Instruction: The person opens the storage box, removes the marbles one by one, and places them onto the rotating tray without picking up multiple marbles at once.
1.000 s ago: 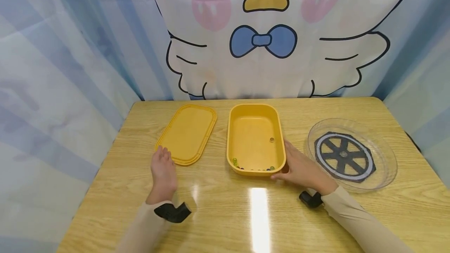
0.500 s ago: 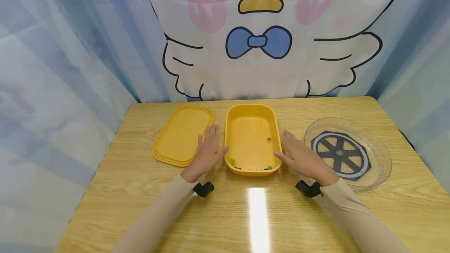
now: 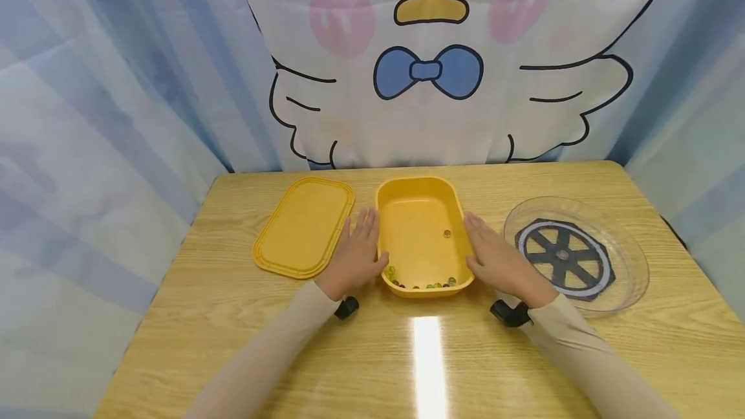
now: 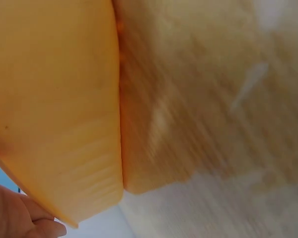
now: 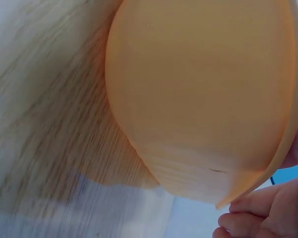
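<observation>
A deep yellow plastic box (image 3: 420, 218) stands on the table between both hands. Inside it, several small marbles (image 3: 438, 286) lie along its near end, and a single brown marble (image 3: 447, 233) sits toward its right side. My left hand (image 3: 356, 254) lies along the box's left wall, fingers straight and thumb at the rim. On the opposite side, my right hand (image 3: 503, 262) rests against the right wall, its fingers extended too. Both wrist views look at the outer walls of the box, with left fingertips (image 4: 47, 225) and right fingertips (image 5: 243, 208) right at the rim.
Left of the box lies a flat yellow lid (image 3: 305, 225), close to the left hand. A round clear tray (image 3: 631, 264) with a dark wheel-like pattern stands beyond the right hand. The wooden table (image 3: 372, 367) ends at a curtain (image 3: 431, 128) with a printed cartoon.
From beside the lid, my left hand has swung right to the box's left wall. The right hand has shifted slightly along its side. The box has slid a little right.
</observation>
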Motion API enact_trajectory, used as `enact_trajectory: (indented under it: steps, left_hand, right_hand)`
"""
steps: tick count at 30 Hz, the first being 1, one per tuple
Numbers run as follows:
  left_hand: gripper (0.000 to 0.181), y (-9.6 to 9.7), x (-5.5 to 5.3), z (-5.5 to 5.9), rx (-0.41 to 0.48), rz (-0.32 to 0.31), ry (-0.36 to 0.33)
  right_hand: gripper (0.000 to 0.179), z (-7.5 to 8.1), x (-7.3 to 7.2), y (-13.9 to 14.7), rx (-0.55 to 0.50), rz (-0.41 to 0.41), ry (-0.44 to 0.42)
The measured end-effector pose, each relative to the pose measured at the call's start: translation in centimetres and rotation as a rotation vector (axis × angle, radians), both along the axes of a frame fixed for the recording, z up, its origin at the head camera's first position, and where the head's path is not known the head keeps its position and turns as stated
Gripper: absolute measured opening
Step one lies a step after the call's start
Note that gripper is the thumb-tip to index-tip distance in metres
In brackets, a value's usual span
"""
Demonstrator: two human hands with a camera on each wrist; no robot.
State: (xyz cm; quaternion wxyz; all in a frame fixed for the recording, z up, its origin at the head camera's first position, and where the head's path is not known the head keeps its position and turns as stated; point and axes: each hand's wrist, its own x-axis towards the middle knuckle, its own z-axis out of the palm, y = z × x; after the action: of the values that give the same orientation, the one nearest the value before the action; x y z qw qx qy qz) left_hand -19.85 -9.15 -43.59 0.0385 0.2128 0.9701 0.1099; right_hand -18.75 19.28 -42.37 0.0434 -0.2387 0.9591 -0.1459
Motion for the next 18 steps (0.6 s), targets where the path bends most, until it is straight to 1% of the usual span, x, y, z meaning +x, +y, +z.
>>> enact_trajectory:
  steps: [3,7,11,14,18]
  left_hand:
    - [0.076,0.2,0.4,-0.2,0.016,-0.022,0.014]
    - [0.074,0.7,0.7,-0.6,0.044,-0.036,0.034]
    - [0.073,1.1,0.7,-1.0,0.071,-0.041,0.027]
    - [0.074,1.3,0.8,-1.0,0.061,-0.035,0.03]
    - [0.075,1.6,0.8,-0.7,0.056,0.003,0.024]
  right_hand:
    - [0.068,0.2,0.3,0.3,-0.001,0.003,-0.013]
    - [0.068,0.4,0.8,0.9,0.006,0.0,-0.025]
    - [0.069,0.4,1.3,1.3,0.027,-0.008,-0.014]
    - [0.069,0.4,1.5,1.5,0.042,-0.009,0.001]
    - [0.069,0.2,1.6,1.5,0.061,0.001,0.018]
